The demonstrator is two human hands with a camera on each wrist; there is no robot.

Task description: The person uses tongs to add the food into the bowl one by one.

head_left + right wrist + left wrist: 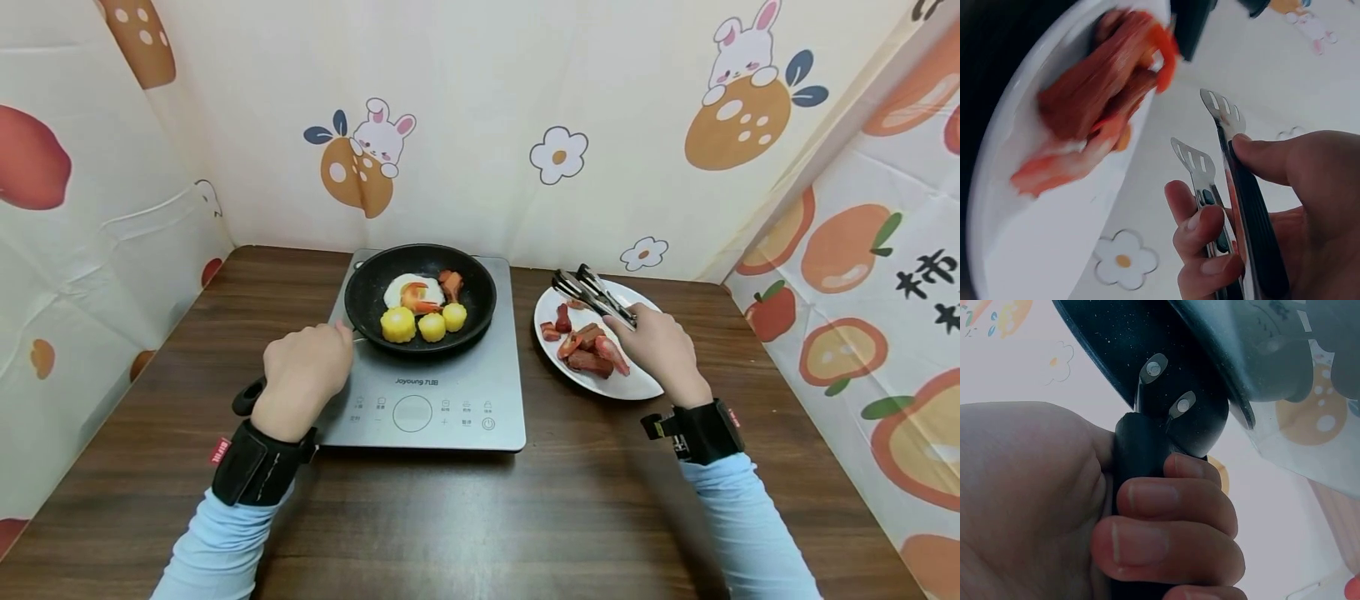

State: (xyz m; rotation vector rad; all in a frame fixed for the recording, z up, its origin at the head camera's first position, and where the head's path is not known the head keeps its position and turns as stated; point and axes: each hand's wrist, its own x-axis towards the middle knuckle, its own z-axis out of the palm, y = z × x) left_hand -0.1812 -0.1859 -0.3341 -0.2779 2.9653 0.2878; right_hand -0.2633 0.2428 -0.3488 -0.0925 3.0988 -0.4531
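Note:
A black frying pan (375,287) sits on a grey induction cooker (495,400) and holds a fried egg, corn pieces and sausage. My left hand (303,375) grips the pan's black handle (1141,462), fingers (1166,500) wrapped round it. On the right, a white plate (637,385) carries cut red sausage pieces (588,346). My right hand (660,346) holds metal tongs (592,293) over the plate's far side. In the right wrist view the tongs (1222,144) are parted with nothing between the tips, beside the sausage (1104,87).
The cooker and plate stand on a dark wooden table (525,517). Cartoon-printed screens (525,108) wall in the back and both sides. Bare tabletop lies in front of the cooker and to its left.

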